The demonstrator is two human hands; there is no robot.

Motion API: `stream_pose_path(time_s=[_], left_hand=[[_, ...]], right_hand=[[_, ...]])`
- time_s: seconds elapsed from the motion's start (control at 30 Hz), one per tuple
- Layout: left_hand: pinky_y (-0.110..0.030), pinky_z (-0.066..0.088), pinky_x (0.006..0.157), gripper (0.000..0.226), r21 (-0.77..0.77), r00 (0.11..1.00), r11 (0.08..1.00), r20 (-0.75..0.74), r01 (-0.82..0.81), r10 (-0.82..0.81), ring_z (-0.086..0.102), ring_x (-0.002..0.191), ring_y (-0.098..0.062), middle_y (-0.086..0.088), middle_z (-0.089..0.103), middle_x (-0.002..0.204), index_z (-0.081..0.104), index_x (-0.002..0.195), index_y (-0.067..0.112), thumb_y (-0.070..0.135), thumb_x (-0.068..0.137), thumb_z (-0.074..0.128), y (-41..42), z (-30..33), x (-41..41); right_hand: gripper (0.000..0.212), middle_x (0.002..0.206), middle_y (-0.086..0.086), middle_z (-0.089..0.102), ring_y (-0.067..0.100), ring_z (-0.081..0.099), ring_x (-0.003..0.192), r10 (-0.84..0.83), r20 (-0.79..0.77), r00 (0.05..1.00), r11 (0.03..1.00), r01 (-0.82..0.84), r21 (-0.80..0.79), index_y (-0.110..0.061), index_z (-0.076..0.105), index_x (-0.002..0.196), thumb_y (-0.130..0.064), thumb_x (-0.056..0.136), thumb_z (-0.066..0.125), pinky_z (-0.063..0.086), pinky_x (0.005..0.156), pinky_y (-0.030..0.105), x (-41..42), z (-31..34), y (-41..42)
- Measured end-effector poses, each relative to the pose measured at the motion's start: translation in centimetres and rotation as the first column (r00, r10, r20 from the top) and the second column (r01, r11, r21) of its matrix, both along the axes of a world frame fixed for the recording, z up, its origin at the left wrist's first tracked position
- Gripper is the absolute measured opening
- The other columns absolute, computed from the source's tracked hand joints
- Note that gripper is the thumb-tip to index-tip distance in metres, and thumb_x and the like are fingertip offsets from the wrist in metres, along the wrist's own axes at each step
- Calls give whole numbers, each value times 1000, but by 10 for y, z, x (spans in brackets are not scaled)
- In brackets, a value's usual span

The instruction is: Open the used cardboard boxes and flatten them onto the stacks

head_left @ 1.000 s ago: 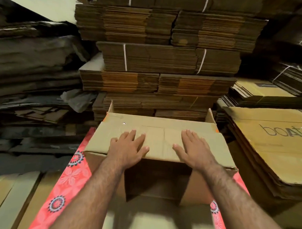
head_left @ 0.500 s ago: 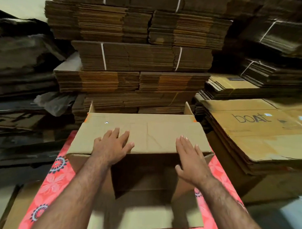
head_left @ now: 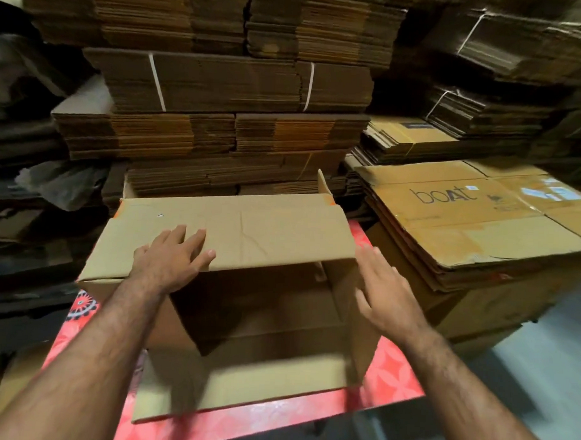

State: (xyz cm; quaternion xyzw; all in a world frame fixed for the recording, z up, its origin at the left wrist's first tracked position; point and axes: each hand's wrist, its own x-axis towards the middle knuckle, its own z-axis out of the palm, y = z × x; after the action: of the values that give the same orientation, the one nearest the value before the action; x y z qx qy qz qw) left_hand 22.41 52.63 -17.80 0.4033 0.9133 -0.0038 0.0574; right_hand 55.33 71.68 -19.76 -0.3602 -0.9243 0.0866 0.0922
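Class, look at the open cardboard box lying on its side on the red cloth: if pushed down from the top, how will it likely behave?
The cardboard box looks empty, so probably light. Both ends seem open and the top panel is creased, so it would likely skew and fold flat rather than resist. The left hand lies flat on it.

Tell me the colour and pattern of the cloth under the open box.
The cloth is red-pink with a floral print and dark round medallions, seen in the head view.

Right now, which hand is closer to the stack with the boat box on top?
Right. The right hand hovers at the open box's right edge, beside the boat stack. The left hand rests on the box's top, farther away.
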Motion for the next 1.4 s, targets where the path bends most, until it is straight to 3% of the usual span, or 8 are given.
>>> stream_pose_path(time_s=[0.3, 0.57, 0.73, 0.87, 0.97, 1.07, 1.23, 1.4], left_hand=[[-58, 32, 116, 69, 35, 1000, 999, 2, 8, -8, 18, 152, -27, -1, 12, 169, 14, 160, 39, 68, 100, 32, 15, 3, 18], [-56, 16, 120, 89, 58, 997, 998, 71, 15, -19, 12, 154, -23, 1, 9, 170, 17, 160, 39, 76, 87, 53, 18, 7, 27], [-64, 6, 120, 110, 107, 938, 934, 109, -340, 329, -6, 156, -30, -7, -10, 169, 7, 162, 27, 61, 81, 75, -14, 1, 22], [-53, 10, 123, 121, 31, 834, 859, 256, -512, 488, -25, 153, -34, -11, -41, 160, -19, 159, 15, 19, 87, 78, -45, -4, 25], [-39, 28, 119, 117, -26, 791, 854, 364, -519, 492, 12, 156, -35, -18, -7, 169, -21, 159, 16, -5, 84, 66, -83, -1, 13], [-37, 53, 91, 77, -93, 794, 845, 300, -527, 528, 62, 115, -36, -24, 59, 134, 32, 153, 18, 4, 83, 62, -124, 4, -7], [-34, 52, 77, 27, 140, 816, 855, 408, -499, 410, 65, 90, -28, -6, 70, 95, 69, 117, 19, 21, 91, 70, -150, -10, -13], [-46, 55, 88, 37, 343, 735, 689, 536, -639, 416, 68, 97, -32, -2, 76, 97, 74, 107, 30, 44, 76, 58, -191, -40, -39]], right_hand=[[67, 172, 4, 17, 22, 13, 158, 148, -33, 988, 988, -149, -31, -15, 20, 164, -44, 107, 41, 15, 127, 53, -170, 27, 4], [67, 168, 2, 25, 22, 21, 155, 140, 7, 990, 989, -140, 43, -16, 26, 161, -54, 106, 30, 10, 125, 58, -190, 3, 18], [68, 169, 2, 25, 22, 20, 156, 133, 0, 991, 989, -133, 59, -16, 25, 162, -55, 106, 28, 9, 126, 58, -193, -2, 20], [68, 169, 2, 25, 21, 20, 156, 137, -8, 990, 989, -137, 63, -17, 27, 162, -56, 106, 29, 9, 126, 57, -195, -4, 20], [68, 169, 2, 25, 21, 20, 156, 131, -12, 991, 989, -130, 68, -17, 27, 161, -56, 105, 30, 10, 126, 58, -197, -6, 21], [68, 169, 2, 24, 22, 19, 157, 121, -2, 993, 990, -120, 77, -17, 26, 162, -56, 106, 30, 9, 126, 58, -194, -7, 21], [67, 170, 2, 22, 22, 16, 158, 118, -8, 993, 988, -116, 104, -17, 25, 163, -53, 106, 30, 6, 126, 56, -199, -2, 11], [67, 170, 2, 24, 22, 18, 157, 116, -5, 993, 988, -115, 104, -17, 26, 162, -54, 106, 29, 7, 126, 56, -239, -4, -23]])
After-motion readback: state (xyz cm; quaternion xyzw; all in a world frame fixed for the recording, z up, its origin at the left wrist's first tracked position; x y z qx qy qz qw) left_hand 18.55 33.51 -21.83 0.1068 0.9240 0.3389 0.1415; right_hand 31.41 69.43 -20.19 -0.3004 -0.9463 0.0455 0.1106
